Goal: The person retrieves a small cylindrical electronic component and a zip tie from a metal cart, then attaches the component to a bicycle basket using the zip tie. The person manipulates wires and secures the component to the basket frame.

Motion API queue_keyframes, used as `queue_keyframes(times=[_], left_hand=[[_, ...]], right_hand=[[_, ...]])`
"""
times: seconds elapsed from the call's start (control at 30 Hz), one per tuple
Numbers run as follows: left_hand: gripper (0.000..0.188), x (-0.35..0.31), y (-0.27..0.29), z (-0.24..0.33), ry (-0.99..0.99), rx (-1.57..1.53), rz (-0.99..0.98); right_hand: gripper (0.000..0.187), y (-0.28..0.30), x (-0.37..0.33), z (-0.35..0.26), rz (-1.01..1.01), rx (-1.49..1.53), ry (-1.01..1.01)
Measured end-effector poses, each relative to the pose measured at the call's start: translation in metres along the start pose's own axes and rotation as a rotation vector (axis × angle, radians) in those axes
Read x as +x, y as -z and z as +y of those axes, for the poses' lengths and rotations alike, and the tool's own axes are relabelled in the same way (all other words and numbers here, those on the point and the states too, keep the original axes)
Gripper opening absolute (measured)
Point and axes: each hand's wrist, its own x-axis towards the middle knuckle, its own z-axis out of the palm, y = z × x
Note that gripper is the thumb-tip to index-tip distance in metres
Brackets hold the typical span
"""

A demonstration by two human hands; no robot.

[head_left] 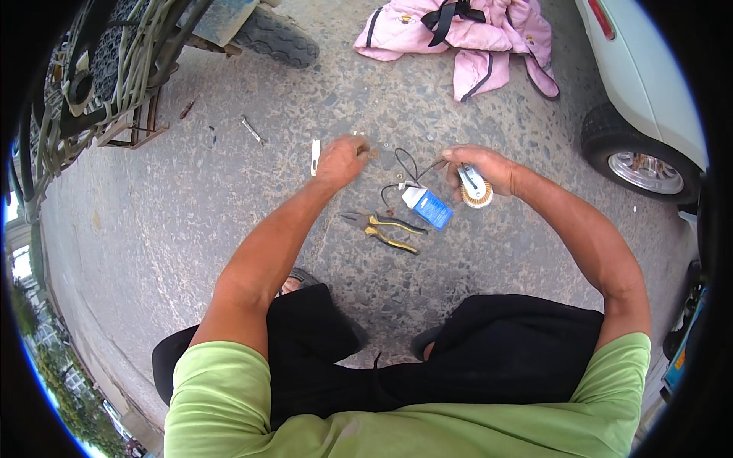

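Observation:
My left hand [343,159] is low over the ground, its fingers curled together beside some tiny metal pieces; what they hold, if anything, is hidden. A white slotted strip [315,157] lies just left of it. My right hand [489,166] is closed around a round part [475,188] with a pale metal bracket and a copper-coloured ribbed rim. A dark cable [412,164] loops on the ground from near those fingertips. Between the hands lies a blue and white box [429,208]. Nearer me are pliers [393,230] with yellow and black handles, their jaws pointing left.
A small wrench [252,131] and a screwdriver [186,110] lie at the far left, near a vehicle's metal frame [137,130] and a tyre [279,37]. A pink jacket [477,34] lies ahead. A white car's wheel [645,164] stands at the right.

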Motion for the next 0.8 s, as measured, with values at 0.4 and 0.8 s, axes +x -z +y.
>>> queue_keyframes(times=[0.4,0.8], left_hand=[[0.021,0.004,-0.009,0.014,-0.047,0.06,0.014],[0.024,0.032,0.067,0.117,0.028,-0.685,-0.225]], right_hand=[[0.054,-0.012,-0.008,-0.02,0.03,-0.451,-0.082],[0.041,-0.008,0.006,-0.02,0.27,-0.562,0.354]])
